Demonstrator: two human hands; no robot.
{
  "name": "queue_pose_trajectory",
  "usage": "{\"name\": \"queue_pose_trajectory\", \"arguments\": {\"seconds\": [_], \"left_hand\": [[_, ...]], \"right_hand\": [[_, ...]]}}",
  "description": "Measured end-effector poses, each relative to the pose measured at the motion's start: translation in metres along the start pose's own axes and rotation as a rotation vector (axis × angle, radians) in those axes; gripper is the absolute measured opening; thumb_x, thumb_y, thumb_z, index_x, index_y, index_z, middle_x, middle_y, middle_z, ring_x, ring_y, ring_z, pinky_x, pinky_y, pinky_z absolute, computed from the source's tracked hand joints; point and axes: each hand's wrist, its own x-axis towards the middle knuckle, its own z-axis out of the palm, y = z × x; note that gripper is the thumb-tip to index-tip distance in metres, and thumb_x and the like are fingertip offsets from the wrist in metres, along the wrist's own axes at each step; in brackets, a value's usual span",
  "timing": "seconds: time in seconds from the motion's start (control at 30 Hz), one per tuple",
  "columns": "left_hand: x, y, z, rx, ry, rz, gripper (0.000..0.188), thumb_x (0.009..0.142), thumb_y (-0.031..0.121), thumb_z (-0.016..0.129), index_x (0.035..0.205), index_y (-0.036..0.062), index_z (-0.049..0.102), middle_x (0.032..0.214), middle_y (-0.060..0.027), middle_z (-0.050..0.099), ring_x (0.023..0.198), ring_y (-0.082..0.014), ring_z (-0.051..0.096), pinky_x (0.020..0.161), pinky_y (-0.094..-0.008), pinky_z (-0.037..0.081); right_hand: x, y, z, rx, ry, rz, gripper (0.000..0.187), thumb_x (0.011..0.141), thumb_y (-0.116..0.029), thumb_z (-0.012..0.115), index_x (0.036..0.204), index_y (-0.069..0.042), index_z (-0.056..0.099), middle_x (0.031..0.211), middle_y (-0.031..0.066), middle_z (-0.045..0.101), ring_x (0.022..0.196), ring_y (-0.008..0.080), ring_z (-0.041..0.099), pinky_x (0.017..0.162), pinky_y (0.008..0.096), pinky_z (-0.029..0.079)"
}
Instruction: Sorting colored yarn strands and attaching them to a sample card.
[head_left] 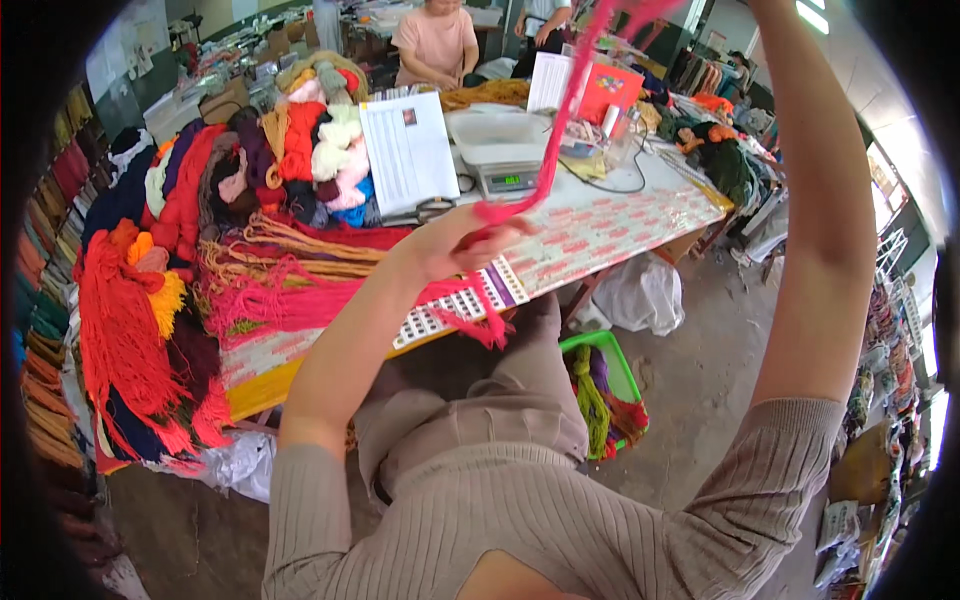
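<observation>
My left hand [465, 245] is closed around a strand of bright pink yarn [552, 150] in front of the table. From that hand the yarn runs steeply up to the top edge, stretched and a little blurred there. Its loose tail [485, 322] hangs below the hand over the table's front edge. My right arm [825, 200] is raised high, and its hand lies beyond the top edge. Left of my left forearm, bundles of pink yarn [290, 305] and orange-tan yarn [300, 240] lie on the table.
Behind the yarn stands a digital scale [510, 180] with a white tray [500, 135], beside a printed sheet [408, 150]. Coloured skeins [300, 140] heap up on the left. A green basket [622, 370] with yarn sits on the floor. Across the table is a person in pink [437, 45].
</observation>
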Motion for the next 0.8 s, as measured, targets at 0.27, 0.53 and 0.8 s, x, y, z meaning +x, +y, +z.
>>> {"name": "queue_pose_trajectory", "arguments": {"seconds": [0.27,0.53,0.8], "left_hand": [[-0.122,0.093,-0.037,0.274,0.537,0.118,0.019,0.089,0.020,0.059,0.086,0.0019,0.059,0.055,0.0089,0.037,0.042,0.0002,0.027,0.038,-0.0182,0.017],[-0.114,0.154,0.020,0.845,0.559,-0.054,0.024,0.088,0.023,0.058,0.095,0.0004,0.063,0.057,0.0096,0.041,0.045,0.0018,0.028,0.039,-0.0179,0.016],[-0.074,0.128,0.043,0.959,0.386,-0.416,0.024,0.089,0.023,0.057,0.085,0.0006,0.064,0.048,0.0086,0.036,0.040,0.0011,0.026,0.038,-0.0189,0.015]], "right_hand": [[-0.124,0.153,-0.141,-0.594,-0.119,0.153,0.027,0.091,-0.026,0.054,0.108,-0.008,0.063,0.077,0.0014,0.062,0.073,0.0052,0.054,0.066,0.0213,0.043],[-0.448,0.157,-0.074,-0.103,-1.428,0.844,0.029,0.076,-0.023,0.067,0.097,-0.003,0.067,0.092,0.0111,0.067,0.087,0.0234,0.062,0.082,0.0371,0.047],[-0.388,-0.062,0.197,1.039,-0.705,0.476,0.044,0.095,-0.027,0.046,0.130,0.000,0.043,0.125,0.0109,0.051,0.117,0.0195,0.047,0.099,0.0334,0.036]]}}
